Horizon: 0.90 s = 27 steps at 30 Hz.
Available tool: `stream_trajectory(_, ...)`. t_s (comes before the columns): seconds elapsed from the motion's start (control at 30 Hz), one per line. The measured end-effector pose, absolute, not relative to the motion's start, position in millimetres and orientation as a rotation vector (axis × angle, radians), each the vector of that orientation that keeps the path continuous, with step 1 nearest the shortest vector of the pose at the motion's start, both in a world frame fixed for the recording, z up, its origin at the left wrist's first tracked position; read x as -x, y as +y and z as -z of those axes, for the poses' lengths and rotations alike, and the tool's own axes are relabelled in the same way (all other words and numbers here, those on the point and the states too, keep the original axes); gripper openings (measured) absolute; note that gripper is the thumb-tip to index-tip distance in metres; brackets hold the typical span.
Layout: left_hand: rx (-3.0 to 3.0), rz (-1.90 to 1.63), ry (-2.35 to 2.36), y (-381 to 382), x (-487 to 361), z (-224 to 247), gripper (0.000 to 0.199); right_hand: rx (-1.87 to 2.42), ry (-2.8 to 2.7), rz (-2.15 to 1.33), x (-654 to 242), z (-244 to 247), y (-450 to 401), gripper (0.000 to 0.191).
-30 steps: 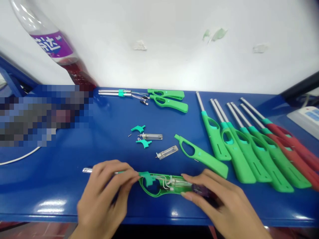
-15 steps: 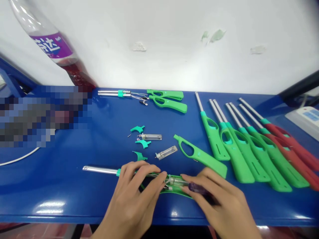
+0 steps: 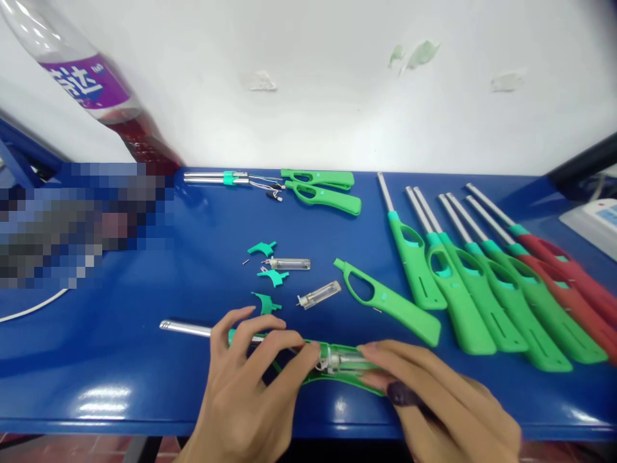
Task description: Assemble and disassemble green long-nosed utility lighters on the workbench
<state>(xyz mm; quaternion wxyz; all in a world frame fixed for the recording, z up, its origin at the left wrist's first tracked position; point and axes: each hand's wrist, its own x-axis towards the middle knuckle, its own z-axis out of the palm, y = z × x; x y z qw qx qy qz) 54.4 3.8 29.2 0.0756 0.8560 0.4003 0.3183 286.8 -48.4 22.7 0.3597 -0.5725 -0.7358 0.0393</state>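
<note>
My left hand [image 3: 260, 379] is closed over the opened green handle shell of a long-necked lighter [image 3: 318, 379], steadying it near the table's front edge. Its metal tube [image 3: 186, 328] points left. A clear fuel tank [image 3: 348, 361] lies in the shell, right of my left fingertips, with white wire at its left end. My right hand [image 3: 438, 392] pinches the shell and tank at the right end. A screwdriver with a dark purple handle [image 3: 403, 393] is tucked in the same hand, its shaft hidden. A loose green half shell [image 3: 390, 302] lies just behind.
Behind my hands lie loose clear tanks [image 3: 292, 263] and teal triggers [image 3: 273, 277]. More tubes [image 3: 207, 177] and green shells [image 3: 322, 199] lie along the wall. Several assembled lighters [image 3: 467, 289] line the right side. A drink bottle [image 3: 96, 90] stands at back left.
My right fingers have moved onto the tank's right end, and the screwdriver's shaft has swung away from the tank out of sight. My left hand stays on the shell.
</note>
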Motion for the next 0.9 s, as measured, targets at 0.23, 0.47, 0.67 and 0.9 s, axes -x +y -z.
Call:
stream_trajectory(0.23,-2.628,-0.969,1.211,8,-51,-33,0.034,1.487,-1.822,0.052,-291,-21,-55,0.038)
stream_trajectory(0.47,-2.569,-1.046,1.217,7,-49,-35,0.037,1.608,-1.518,0.025,-292,-14,-65,0.041)
stream_trajectory(0.67,-2.576,-0.991,1.115,5,-51,-37,0.034,1.454,-1.590,-0.015,-274,-19,-56,0.045)
stream_trajectory(0.9,-2.581,-1.020,1.002,3,-43,-36,0.028,1.407,-1.681,0.075,-262,-21,-51,0.033)
